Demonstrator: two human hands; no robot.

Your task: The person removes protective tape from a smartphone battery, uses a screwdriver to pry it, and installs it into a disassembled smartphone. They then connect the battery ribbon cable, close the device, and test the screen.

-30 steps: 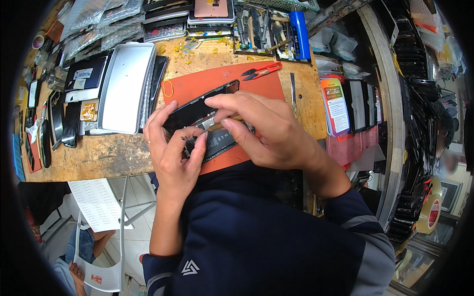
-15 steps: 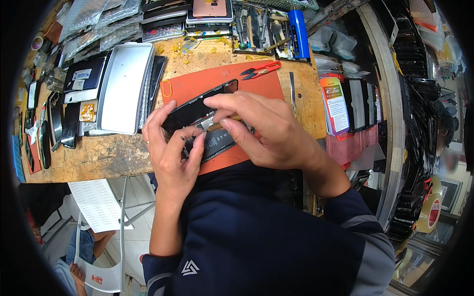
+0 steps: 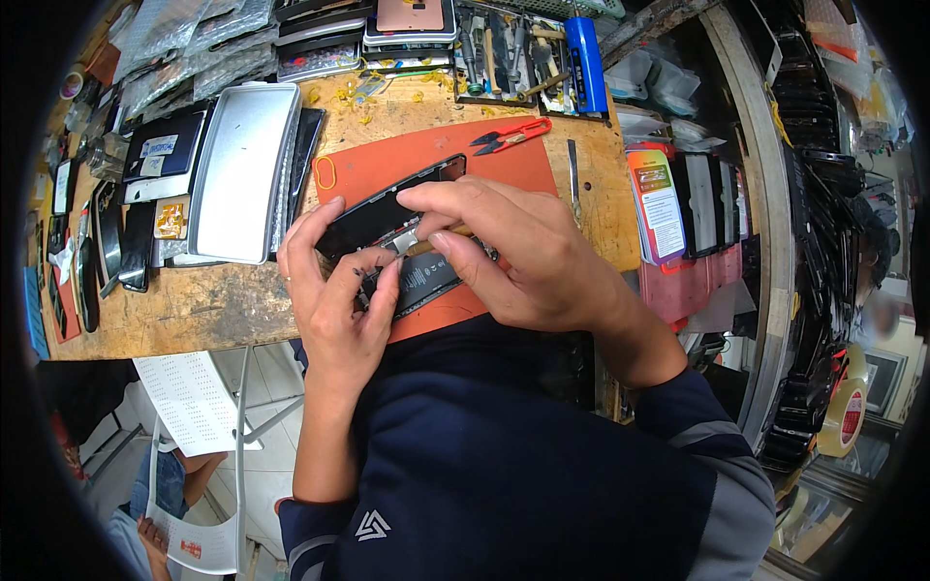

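Note:
An opened smartphone lies over an orange mat (image 3: 387, 160), its black screen panel (image 3: 363, 225) tilted up behind the lower body, where the dark battery (image 3: 428, 275) shows. My left hand (image 3: 334, 315) is closed around the phone's left end, with fingers on the panel and the thumb and index finger near the inner parts. Between the thumb and fingers of my right hand (image 3: 528, 254) is a small flat-bladed tool (image 3: 405, 241) with a tan handle. Its blade reaches into the gap between panel and body; the tip is partly hidden near my left fingertips.
Red-handled thread snips (image 3: 511, 137) and a yellow rubber band (image 3: 326, 173) lie on the mat. A thin metal tool (image 3: 573, 179) is to the right. At left stands a white tray (image 3: 242, 174) beside phones; a tool box (image 3: 504, 58) and blue cylinder (image 3: 585, 66) sit behind.

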